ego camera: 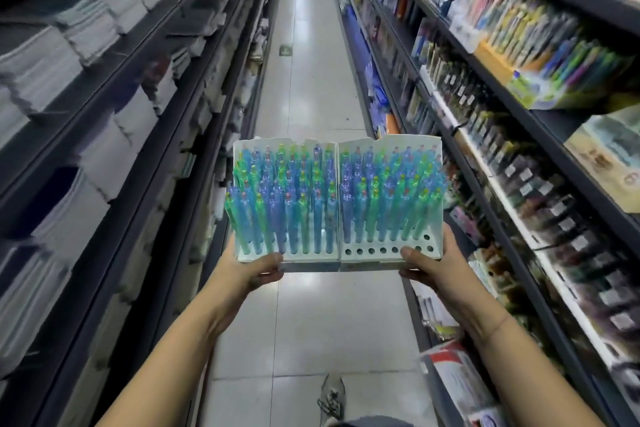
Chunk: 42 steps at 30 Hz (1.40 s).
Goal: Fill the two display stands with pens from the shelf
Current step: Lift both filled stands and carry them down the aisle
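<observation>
At the bottom edge a shoe (331,399) is seen on the tiled floor (311,322), and two bare forearms are stretched forward above it. The two display stands are carried side by side, edges touching, in the middle of the aisle at about chest height. The left display stand (273,144) is gripped at its near corner by the left hand (254,272), thumb laid over the front lip. The right display stand (367,258) is gripped the same way by the right hand (434,269). The remaining fingers are hidden beneath the bases, so their lie cannot be told.

The left stand is packed with upright translucent blue and green pens (294,204), and no vacant hole can be made out in it. The right stand is likewise crowded with pens through its rear and middle rows, but a front row of empty holes (382,250) is left bare just beyond the right thumb. A couple more are open near the right wall.

The filling is judged to be nearly finished: one stand appears complete, and only the last row of the other remains to be stocked. With both hands occupied, the stands would probably have to be set down first.

Further off, the right-hand shelves (540,45) are stacked with packaged pens, blurred. The left-hand shelves (86,28) are loaded with pale paper goods, and the aisle is seen running away beyond.
</observation>
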Available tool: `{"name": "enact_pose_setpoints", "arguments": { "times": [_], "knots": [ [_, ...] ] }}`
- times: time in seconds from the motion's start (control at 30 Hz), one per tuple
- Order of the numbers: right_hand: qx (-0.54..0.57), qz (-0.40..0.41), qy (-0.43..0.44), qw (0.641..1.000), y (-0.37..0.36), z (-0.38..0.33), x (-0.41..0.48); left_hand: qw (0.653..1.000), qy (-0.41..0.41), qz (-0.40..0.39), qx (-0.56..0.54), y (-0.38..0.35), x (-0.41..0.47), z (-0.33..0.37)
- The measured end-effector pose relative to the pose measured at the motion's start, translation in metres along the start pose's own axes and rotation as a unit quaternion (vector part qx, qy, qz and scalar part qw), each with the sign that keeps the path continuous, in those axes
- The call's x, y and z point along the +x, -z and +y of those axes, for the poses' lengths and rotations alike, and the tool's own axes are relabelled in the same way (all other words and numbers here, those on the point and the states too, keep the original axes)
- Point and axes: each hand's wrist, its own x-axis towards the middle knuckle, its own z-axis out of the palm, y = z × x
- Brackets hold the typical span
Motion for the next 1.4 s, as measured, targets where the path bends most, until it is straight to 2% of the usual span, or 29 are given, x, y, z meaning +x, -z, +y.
{"name": "enact_pose_setpoints", "arguments": {
  "times": [0.5, 0.93, 1.17, 1.4],
  "knots": [
    [-0.003, -0.005, -0.008, 1.000, -0.040, -0.052, 0.315, 1.000, 0.008, -0.002, -0.017, 0.018, 0.304, 0.087],
    [0.045, 0.061, 0.012, 0.997, -0.112, -0.126, 0.576, 0.998, -0.005, -0.064, 0.020, 0.042, 0.596, 0.225],
    [0.035, 0.103, 0.040, 0.993, -0.105, -0.160, 0.696, 0.994, 0.000, -0.101, 0.028, 0.014, 0.745, 0.268],
    [0.042, 0.182, 0.100, 0.977, -0.073, -0.224, 0.811, 0.985, -0.029, -0.167, 0.040, -0.062, 0.892, 0.339]
  ]
}}
